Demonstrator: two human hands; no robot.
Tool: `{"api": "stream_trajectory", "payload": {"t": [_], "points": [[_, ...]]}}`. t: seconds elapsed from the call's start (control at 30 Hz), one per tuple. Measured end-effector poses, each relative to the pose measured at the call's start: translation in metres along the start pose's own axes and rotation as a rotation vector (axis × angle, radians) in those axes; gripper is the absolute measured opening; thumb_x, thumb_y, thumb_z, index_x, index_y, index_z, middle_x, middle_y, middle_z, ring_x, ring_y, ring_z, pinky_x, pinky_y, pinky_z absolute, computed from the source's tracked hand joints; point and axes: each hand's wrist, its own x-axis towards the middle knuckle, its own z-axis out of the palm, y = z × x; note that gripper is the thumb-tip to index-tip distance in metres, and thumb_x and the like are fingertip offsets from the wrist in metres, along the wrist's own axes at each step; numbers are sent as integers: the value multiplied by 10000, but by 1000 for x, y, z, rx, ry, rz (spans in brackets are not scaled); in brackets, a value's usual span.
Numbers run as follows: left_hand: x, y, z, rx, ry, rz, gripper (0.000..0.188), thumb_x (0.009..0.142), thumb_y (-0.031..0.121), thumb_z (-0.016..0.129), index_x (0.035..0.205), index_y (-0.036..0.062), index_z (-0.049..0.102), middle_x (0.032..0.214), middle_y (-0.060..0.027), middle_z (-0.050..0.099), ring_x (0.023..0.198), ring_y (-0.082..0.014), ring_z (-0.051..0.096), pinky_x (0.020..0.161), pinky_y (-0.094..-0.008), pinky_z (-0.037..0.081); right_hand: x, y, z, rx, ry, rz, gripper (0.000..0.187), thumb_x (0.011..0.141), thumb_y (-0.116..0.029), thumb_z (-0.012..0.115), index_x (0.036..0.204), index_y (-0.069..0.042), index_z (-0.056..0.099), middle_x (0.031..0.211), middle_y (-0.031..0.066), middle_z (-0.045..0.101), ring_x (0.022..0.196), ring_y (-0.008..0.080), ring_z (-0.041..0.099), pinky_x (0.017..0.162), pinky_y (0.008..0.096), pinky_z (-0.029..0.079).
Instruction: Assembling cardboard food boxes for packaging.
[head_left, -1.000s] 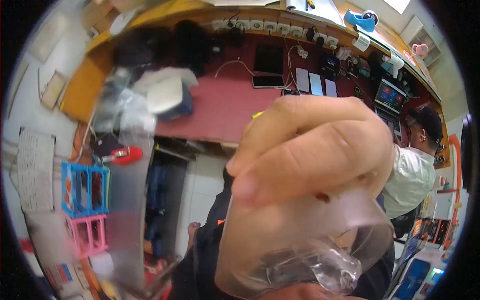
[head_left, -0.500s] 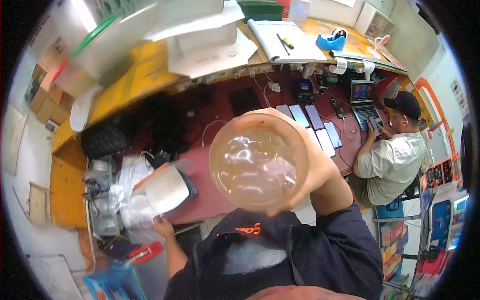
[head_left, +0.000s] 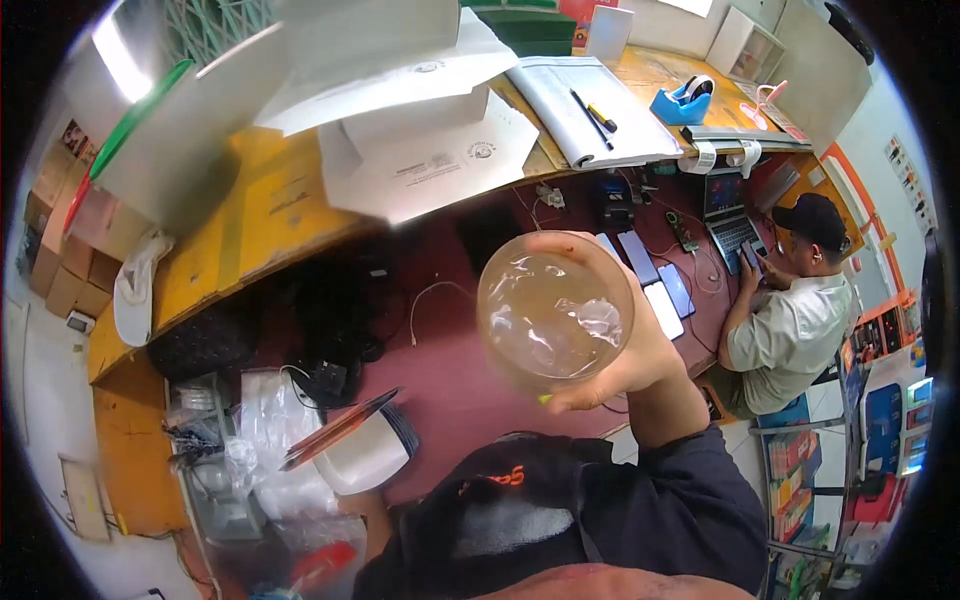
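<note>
My right hand (head_left: 645, 350) is wrapped round a clear cup (head_left: 555, 308), raised above the work surface. Cloudy pale liquid and lumps of ice show through the cup's round mouth. At lower left, my left hand is hidden at the white, rounded object with dark layered edges (head_left: 365, 455); only the forearm (head_left: 376, 520) shows. Its fingers are out of sight, so I cannot tell whether they grip it. A thin reddish-brown flat piece (head_left: 335, 432) stands tilted over the white object.
Phones (head_left: 664, 309) lie right of the cup, near a laptop (head_left: 735, 225) and a seated person (head_left: 795, 310) holding a phone. White cardboard pieces (head_left: 430, 160), a notepad (head_left: 600, 110) and a blue tape dispenser (head_left: 684, 102) occupy the raised yellow shelf. Clear plastic bags (head_left: 275, 420) lie at left.
The cup has moved away from my head and slightly right, in my right hand. The reddish-brown piece is now tilted up on edge. My left hand has slipped out of sight.
</note>
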Motion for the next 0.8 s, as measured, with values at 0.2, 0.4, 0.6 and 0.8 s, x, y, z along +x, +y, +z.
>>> {"api": "stream_trajectory", "payload": {"t": [0.2,0.4,0.6,0.8], "points": [[5,10,-8,264,-46,-125,478,812,482,632,1040,63,674,882,-172,673,780,-369,650,665,-501,499,14,7,12,-19,6,39,1090,462,-286,956,1368,14,430,1278,104,535,1206,192,516,1037,334,397],[13,23,-19,352,-49,-79,492,760,542,654,951,90,685,825,-130,676,695,-339,654,595,-488,490,17,-1,36,28,-13,17,1088,464,-278,957,1367,15,426,1292,109,525,1222,197,506,1047,342,391],[15,39,-40,139,-31,-67,507,771,538,637,969,74,691,848,-142,681,750,-379,646,639,-510,489,11,-13,56,36,-48,-5,1095,470,-263,954,1381,14,413,1301,107,516,1233,205,500,1065,349,384],[7,15,-19,146,-9,-99,486,809,511,609,968,60,696,861,-174,670,793,-415,631,681,-543,466,8,-33,76,90,-109,3,1093,470,-250,950,1382,16,410,1311,108,506,1238,201,497,1066,346,389]]}}
